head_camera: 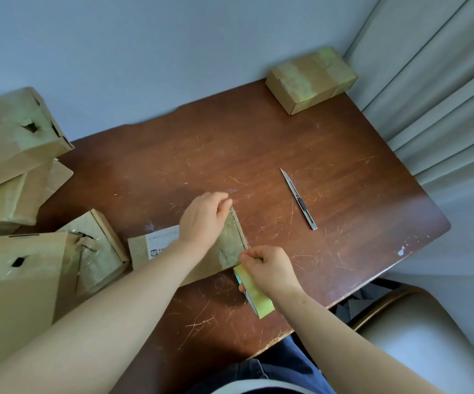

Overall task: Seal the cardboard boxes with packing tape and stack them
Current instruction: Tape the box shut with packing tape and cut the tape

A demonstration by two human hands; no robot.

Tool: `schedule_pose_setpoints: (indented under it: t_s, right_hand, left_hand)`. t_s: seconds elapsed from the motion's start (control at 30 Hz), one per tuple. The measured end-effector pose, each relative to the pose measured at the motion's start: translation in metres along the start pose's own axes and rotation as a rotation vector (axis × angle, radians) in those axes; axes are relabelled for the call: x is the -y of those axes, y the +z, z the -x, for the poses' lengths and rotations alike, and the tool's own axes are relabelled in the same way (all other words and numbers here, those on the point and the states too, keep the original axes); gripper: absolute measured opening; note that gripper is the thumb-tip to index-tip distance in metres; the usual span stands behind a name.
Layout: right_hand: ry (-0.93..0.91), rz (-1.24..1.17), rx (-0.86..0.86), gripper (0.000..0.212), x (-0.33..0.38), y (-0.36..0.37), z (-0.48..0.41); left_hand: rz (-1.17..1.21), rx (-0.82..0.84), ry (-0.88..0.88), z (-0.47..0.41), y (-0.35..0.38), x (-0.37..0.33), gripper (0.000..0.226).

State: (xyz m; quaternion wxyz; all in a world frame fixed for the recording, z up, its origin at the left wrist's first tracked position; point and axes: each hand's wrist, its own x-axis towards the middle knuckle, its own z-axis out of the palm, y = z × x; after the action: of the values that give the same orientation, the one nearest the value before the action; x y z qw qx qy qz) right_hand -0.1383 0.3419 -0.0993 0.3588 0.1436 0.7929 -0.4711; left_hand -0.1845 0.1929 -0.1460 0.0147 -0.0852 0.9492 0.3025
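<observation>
Mid-table, our left hand [201, 217] grips the far edge of the box [231, 243]; our right hand [270, 268] clutches the tape roll [255, 297] at its near edge. If the box slides, we risk a wrinkled, crooked seal.

On my feed the left forearm [110, 308] and right forearm [343, 331] were bare from the wrists to the edges of the frame. The left hand [204, 220] and right hand [270, 268] were bare as well. Below them I saw dark blue trousers [282, 362], the cloth creased in soft folds. A pale grey strip of a top [258, 390] crossed the very bottom of my view.
</observation>
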Motion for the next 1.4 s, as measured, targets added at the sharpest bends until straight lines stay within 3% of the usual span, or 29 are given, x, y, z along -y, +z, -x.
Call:
schedule_pose_setpoints:
  t_s: [0.3,0.47,0.73,0.87,0.97,1.07,1.17,1.23,1.4]
  right_hand:
    - [-0.034,0.03,-0.053,0.012,-0.005,0.004,0.003]
    - [-0.035,0.021,-0.066,0.016,-0.007,0.003,0.004]
    - [-0.048,-0.009,-0.044,0.016,-0.011,0.002,0.008]
    - [-0.048,-0.027,-0.031,0.016,-0.013,0.0,0.011]
    - [-0.043,-0.033,-0.029,0.013,-0.009,-0.002,0.007]
    - [-0.028,-0.038,-0.018,0.012,-0.005,-0.002,0.004]
    - [-0.021,-0.052,-0.007,0.014,-0.002,-0.001,0.003]
    - [-0.026,-0.041,-0.011,0.015,-0.002,0.0,0.004]
    - [-0.036,-0.059,-0.026,0.013,-0.002,-0.001,0.006]
  left_hand:
    - [-0.253,0.209,-0.026,0.004,0.002,0.001,0.048]
    - [-0.204,0.208,-0.089,0.005,-0.009,-0.01,0.051]
    - [-0.508,0.269,-0.147,0.0,-0.006,-0.018,0.06]
    - [-0.414,0.28,-0.185,-0.001,0.0,-0.018,0.061]
    - [-0.292,0.264,-0.143,-0.002,-0.002,-0.015,0.071]
    - [-0.381,0.155,0.037,0.002,-0.004,-0.014,0.067]
    - [-0.364,0.287,0.134,0.016,0.007,-0.012,0.086]
    - [-0.404,0.363,0.131,0.022,0.017,-0.01,0.082]
    - [-0.465,0.223,0.186,0.029,0.032,-0.014,0.066]
